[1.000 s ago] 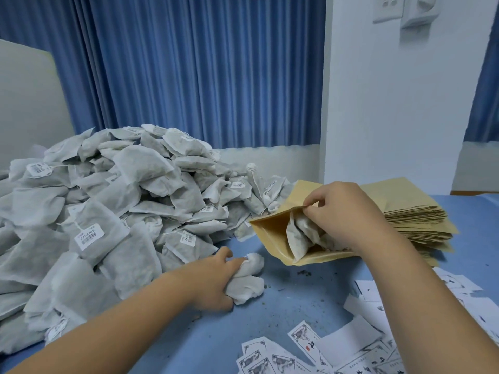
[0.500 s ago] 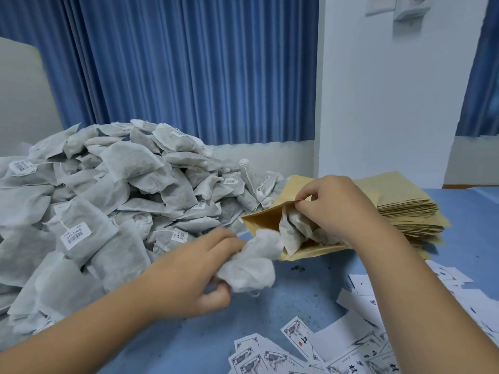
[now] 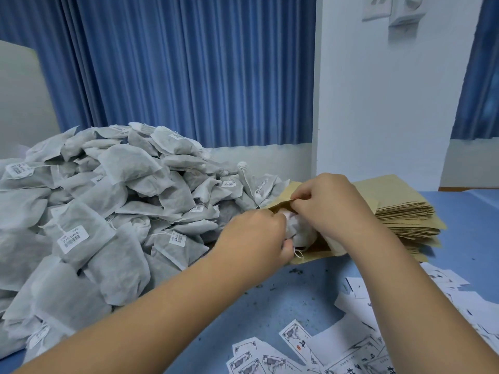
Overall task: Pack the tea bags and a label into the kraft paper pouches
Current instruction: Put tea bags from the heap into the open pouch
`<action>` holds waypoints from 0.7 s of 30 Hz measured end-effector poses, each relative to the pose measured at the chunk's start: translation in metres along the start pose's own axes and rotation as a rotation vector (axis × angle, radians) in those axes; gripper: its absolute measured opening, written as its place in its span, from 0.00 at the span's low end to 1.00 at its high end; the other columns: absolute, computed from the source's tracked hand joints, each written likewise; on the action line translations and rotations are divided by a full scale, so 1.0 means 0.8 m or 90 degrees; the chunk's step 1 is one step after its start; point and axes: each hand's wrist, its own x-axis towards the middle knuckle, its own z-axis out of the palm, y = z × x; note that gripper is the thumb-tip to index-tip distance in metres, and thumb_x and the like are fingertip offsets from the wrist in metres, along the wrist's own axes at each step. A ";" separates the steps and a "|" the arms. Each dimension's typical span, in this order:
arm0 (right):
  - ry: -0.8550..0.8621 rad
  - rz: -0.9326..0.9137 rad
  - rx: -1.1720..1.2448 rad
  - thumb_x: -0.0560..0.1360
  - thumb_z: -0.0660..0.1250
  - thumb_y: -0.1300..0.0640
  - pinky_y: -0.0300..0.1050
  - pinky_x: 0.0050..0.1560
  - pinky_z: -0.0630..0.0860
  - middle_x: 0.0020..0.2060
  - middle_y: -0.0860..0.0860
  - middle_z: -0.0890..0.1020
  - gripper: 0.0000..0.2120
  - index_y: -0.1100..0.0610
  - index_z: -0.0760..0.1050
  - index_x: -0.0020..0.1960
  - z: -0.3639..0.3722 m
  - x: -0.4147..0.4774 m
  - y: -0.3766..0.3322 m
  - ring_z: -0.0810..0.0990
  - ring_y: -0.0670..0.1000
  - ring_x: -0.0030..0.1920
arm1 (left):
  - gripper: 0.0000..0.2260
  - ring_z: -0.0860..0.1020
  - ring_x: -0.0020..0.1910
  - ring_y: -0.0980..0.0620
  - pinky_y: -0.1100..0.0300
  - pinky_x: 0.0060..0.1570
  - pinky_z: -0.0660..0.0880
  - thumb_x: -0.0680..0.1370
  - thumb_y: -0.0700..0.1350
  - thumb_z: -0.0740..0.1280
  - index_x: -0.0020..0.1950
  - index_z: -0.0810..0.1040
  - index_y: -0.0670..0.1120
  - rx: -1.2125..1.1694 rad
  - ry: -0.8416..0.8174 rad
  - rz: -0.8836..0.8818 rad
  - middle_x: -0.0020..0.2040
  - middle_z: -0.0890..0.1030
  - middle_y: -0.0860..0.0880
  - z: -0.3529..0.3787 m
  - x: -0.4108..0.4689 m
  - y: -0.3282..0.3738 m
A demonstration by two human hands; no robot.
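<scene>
A kraft paper pouch (image 3: pixel 313 256) lies open on the blue table, its mouth facing left. My right hand (image 3: pixel 328 205) pinches the pouch's upper lip and holds the mouth apart. My left hand (image 3: pixel 256 236) grips a crumpled white tea bag (image 3: pixel 297 229) and presses it into the mouth, among other white tea bags inside. A big heap of grey-white tea bags (image 3: pixel 108 220) covers the table's left half. Printed paper labels (image 3: pixel 359 344) lie scattered at the lower right.
A stack of flat kraft pouches (image 3: pixel 405 214) sits behind my right hand. Blue table surface (image 3: pixel 270 300) with tea crumbs lies between my forearms. A white wall pillar (image 3: pixel 378 103) and blue curtains (image 3: pixel 189 71) stand behind the table.
My left hand lifted a tea bag from the table by the heap and carried it right into the pouch mouth. My right hand kept holding the pouch open.
</scene>
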 end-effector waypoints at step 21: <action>0.156 0.012 0.033 0.72 0.63 0.60 0.44 0.37 0.75 0.34 0.52 0.81 0.09 0.56 0.81 0.38 -0.015 0.001 -0.001 0.78 0.56 0.39 | 0.27 0.67 0.63 0.46 0.59 0.45 0.65 0.78 0.42 0.61 0.76 0.57 0.42 0.081 -0.042 0.199 0.69 0.64 0.44 0.032 0.007 0.019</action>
